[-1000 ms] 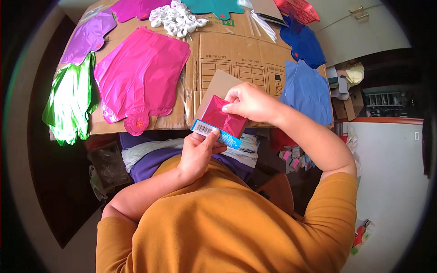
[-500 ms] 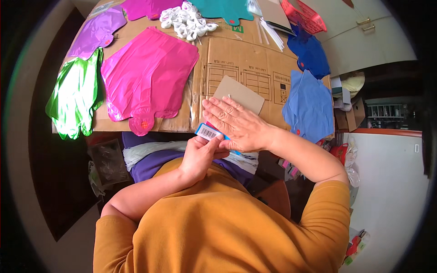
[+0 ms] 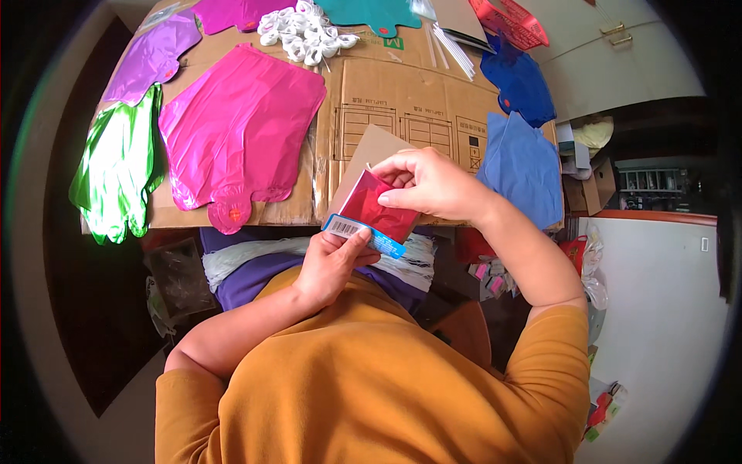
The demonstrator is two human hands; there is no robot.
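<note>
A small flat packet (image 3: 357, 207) with red foil and a blue strip bearing a barcode is tilted over the table's near edge. My left hand (image 3: 338, 259) pinches it at the blue strip, thumb on top. My right hand (image 3: 440, 185) curls over the packet's far right part, thumb and fingertips closed on the red foil. Its fingertips partly cover that side. Just behind the packet lies a beige card (image 3: 371, 148), partly hidden by the packet and my right hand.
Flat foil balloons in pink (image 3: 239, 124), green (image 3: 116, 166), purple (image 3: 154, 58), teal (image 3: 371, 11), dark blue (image 3: 519, 81) and light blue (image 3: 524, 166) lie around the cardboard surface (image 3: 402, 85). White ribbon coils (image 3: 305, 35), white sticks (image 3: 454, 54) and a red basket (image 3: 510, 22) are farther back.
My right hand has gone from lying flat over the packet to curled fingers at its far right part. The red foil now shows. The view has shifted slightly.
</note>
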